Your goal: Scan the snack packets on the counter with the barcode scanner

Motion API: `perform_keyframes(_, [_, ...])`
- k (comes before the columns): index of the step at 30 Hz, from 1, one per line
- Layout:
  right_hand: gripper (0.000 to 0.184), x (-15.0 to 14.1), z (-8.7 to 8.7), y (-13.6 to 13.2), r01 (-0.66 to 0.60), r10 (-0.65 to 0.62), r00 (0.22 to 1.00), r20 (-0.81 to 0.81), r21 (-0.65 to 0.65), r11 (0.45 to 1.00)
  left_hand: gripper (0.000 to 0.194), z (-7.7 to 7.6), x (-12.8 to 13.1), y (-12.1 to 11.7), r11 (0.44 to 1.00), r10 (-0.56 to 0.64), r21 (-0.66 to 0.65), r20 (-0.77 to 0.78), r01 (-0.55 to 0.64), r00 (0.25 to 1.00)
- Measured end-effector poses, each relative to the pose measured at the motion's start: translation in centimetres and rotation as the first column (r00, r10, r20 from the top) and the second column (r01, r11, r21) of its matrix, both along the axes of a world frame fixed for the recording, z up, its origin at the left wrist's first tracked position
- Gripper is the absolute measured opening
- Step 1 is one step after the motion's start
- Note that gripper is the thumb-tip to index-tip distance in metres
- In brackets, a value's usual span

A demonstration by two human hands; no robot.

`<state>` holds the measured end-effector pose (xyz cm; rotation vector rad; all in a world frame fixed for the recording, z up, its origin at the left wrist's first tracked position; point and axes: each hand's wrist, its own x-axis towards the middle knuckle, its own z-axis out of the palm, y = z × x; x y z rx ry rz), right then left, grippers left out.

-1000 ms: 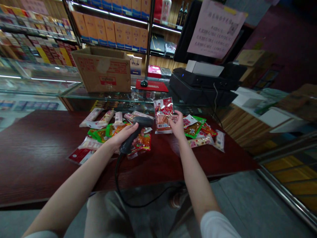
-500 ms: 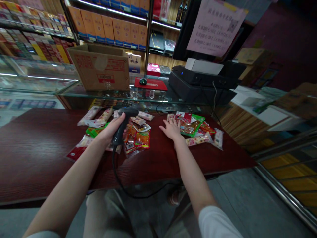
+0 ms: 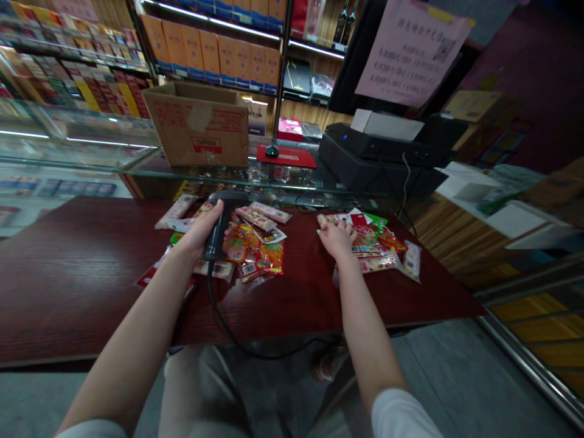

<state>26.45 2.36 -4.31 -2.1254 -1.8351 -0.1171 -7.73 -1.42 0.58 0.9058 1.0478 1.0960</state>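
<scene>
Snack packets (image 3: 269, 258) between both hands (image 3: 199, 234) (image 3: 336, 238)

Matt black plastic is seen on the barcode scanner (image 3: 216, 228) at centre, and glossy printed plastic film on the snack packets (image 3: 269, 258) beside it. The dark red counter (image 3: 86, 286) is finished in smooth, polished wood grain. Smooth glass forms the display case top (image 3: 137, 161) behind, under a matt corrugated cardboard carton (image 3: 201, 131). Thin matt paper is used for the notice (image 3: 413, 52) at upper right.

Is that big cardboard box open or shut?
The cardboard box is open: its top flaps aren't closed, and you can see into it from above.
</scene>
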Motion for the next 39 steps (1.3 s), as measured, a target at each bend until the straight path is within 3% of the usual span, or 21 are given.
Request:
perform_keyframes(3, [0.026, -1.6, -0.7, 1.9, -0.194, 0.2, 0.979, -0.049, 0.107, 0.975, 0.053, 0.2, -0.2, 0.0, 1.0, 0.003, -0.009, 0.018, -0.002, 1.0])
perform_keyframes(6, [0.043, -4.5, -1.4, 4.9, -0.4, 0.409, 0.894, -0.185, 0.088, 0.912, 0.055, 0.2, -0.3, -0.1, 1.0, -0.012, 0.012, 0.023, 0.012, 1.0])
perform_keyframes(9, [0.059, -7.6, -2.0, 7.4, -0.455, 0.436, 0.859, -0.268, -0.013, 0.89, 0.054, 0.0, -0.3, -0.1, 1.0, -0.022, 0.019, 0.014, 0.022, 1.0])
perform_keyframes(12, [0.048, -9.1, -2.4, 8.1, -0.416, 0.39, 0.895, -0.218, -0.088, 0.905, 0.054, -0.5, -0.2, 0.0, 1.0, -0.024, 0.004, 0.01, 0.024, 1.0])
perform_keyframes(15, [0.031, -8.6, -2.5, 7.2, -0.369, 0.359, 0.907, -0.219, -0.005, 0.93, 0.058, -0.8, -0.2, 0.1, 0.998, -0.054, -0.019, 0.014, 0.054, 0.998])
perform_keyframes(19, [0.032, -6.2, -1.8, 4.8, -0.301, 0.349, 0.892, -0.287, 0.2, 0.933, 0.057, -0.7, -0.2, 0.1, 0.998, -0.058, 0.014, 0.047, 0.057, 0.997])
perform_keyframes(26, [0.027, -2.8, 1.1, -0.7, -0.244, 0.392, 0.89, -0.233, 0.482, 0.841, 0.05, -0.4, 2.3, -1.3, 0.981, -0.194, 0.053, 0.12, 0.189, 0.974])
perform_keyframes(32, [0.025, -3.3, 1.0, -3.4, -0.287, 0.42, 0.882, -0.214, 0.464, 0.838, 0.058, -0.6, 5.6, -2.9, 0.911, -0.401, 0.132, 0.059, 0.391, 0.914])
perform_keyframes(39, [0.028, -4.2, -0.7, -3.4, -0.329, 0.425, 0.889, -0.171, 0.407, 0.852, 0.057, -1.6, 7.3, -3.1, 0.88, -0.46, 0.136, 0.0, 0.455, 0.888])
